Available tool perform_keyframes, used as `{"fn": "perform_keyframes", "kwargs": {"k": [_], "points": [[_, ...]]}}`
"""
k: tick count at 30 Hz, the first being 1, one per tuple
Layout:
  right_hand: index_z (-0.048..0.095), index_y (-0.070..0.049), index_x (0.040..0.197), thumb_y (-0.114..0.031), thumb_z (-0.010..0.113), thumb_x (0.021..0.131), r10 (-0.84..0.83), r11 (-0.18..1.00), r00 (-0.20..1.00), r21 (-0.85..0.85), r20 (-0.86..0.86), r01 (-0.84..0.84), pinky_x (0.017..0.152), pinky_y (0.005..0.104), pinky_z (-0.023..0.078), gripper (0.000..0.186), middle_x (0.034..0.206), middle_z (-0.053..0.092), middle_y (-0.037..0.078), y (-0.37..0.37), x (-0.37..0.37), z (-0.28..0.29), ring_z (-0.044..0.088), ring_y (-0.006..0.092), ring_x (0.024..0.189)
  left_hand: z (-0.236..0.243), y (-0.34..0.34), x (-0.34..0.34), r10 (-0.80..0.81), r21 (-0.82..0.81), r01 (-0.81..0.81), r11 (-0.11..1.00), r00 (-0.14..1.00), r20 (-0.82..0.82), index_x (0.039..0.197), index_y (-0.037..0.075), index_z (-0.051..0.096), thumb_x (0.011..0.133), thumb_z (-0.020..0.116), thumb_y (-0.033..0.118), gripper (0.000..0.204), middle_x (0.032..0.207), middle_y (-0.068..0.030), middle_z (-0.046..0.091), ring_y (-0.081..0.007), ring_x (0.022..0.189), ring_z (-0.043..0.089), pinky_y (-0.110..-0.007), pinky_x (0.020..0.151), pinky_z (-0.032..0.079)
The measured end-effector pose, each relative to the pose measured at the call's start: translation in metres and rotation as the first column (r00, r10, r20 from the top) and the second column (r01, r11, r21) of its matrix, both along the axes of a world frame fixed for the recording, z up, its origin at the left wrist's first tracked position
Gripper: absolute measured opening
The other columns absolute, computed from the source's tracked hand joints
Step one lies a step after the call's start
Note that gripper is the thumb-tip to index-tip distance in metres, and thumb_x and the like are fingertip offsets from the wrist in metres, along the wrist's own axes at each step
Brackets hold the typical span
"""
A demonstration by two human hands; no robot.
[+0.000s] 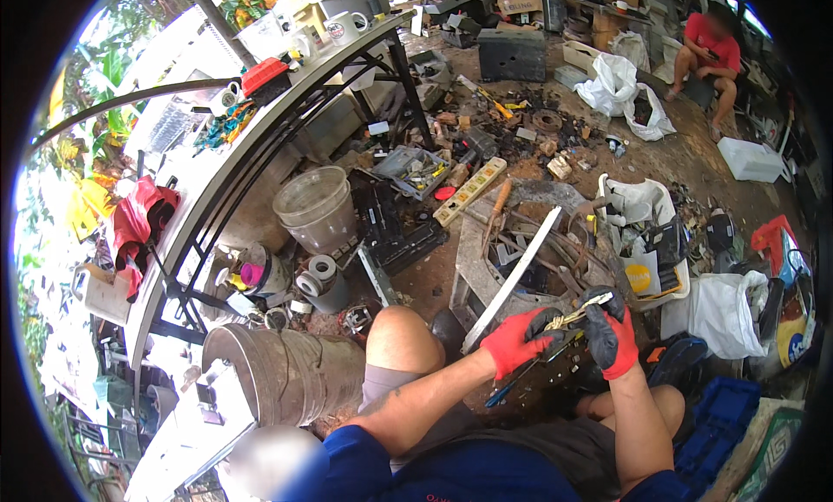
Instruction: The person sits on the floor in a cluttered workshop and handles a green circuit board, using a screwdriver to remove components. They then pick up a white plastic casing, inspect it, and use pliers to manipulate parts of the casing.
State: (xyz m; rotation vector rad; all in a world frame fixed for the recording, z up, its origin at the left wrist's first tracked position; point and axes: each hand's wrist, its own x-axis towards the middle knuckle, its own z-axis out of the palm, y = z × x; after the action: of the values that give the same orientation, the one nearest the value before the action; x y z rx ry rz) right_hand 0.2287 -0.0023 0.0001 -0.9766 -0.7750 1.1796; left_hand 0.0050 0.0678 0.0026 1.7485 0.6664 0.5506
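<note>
Both my hands wear red and black work gloves and meet over my lap. My left hand [519,339] is closed on pliers with dark blue handles [521,376] that point down and left. My right hand [609,333] pinches a small yellowish metal part [580,312], whose end sits at the pliers' jaws. A long pale metal strip [514,276] runs diagonally just beyond my left hand. My bare knees [401,339] are below and to the sides.
A grey stone block with scrap metal [486,242] lies ahead. A white tub of tools [646,242] stands right, a clear bucket [317,209] and metal drum [282,372] left beside a cluttered bench [208,164]. A person in red [711,51] sits far right.
</note>
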Motion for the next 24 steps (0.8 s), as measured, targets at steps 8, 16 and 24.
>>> {"fn": "perform_keyframes", "kwargs": {"k": [8, 16, 24], "points": [[0.064, -0.003, 0.114, -0.009, 0.062, 0.093, -0.09, 0.995, 0.988, -0.032, 0.129, 0.094, 0.088, 0.0283, 0.047, 0.022, 0.105, 0.066, 0.005, -0.002, 0.003, 0.003, 0.06, 0.0133, 0.097, -0.001, 0.0, 0.001, 0.08, 0.109, -0.075, 0.991, 0.996, -0.046, 0.139, 0.002, 0.05, 0.088, 0.072, 0.024, 0.059, 0.121, -0.0225, 0.065, -0.03, 0.109, 0.065, -0.038, 0.093, 0.051], [0.061, -0.007, 0.108, -0.013, 0.057, 0.098, -0.093, 0.996, 0.977, 0.004, 0.19, 0.094, 0.076, 0.0295, 0.049, 0.012, 0.095, 0.061, 0.002, 0.005, 0.003, 0.008, 0.058, 0.013, 0.084, 0.003, -0.002, 0.001, 0.032, 0.25, 0.029, 0.968, 0.971, -0.238, 0.139, 0.002, 0.049, 0.085, 0.071, 0.033, 0.067, 0.129, -0.0256, 0.058, -0.0387, 0.116, 0.06, -0.042, 0.096, 0.05], [0.064, -0.006, 0.11, -0.011, 0.06, 0.092, 0.1, 0.992, 0.963, 0.051, 0.251, -0.116, 0.085, 0.0291, 0.047, 0.019, 0.103, 0.063, 0.003, 0.011, 0.013, 0.008, 0.059, 0.0139, 0.094, 0.022, -0.004, -0.026, 0.13, 0.221, -0.078, 0.972, 0.964, -0.232, 0.132, 0.012, 0.059, 0.089, 0.063, 0.03, 0.046, 0.111, -0.0209, 0.067, -0.0398, 0.106, 0.063, -0.046, 0.091, 0.051]]}}
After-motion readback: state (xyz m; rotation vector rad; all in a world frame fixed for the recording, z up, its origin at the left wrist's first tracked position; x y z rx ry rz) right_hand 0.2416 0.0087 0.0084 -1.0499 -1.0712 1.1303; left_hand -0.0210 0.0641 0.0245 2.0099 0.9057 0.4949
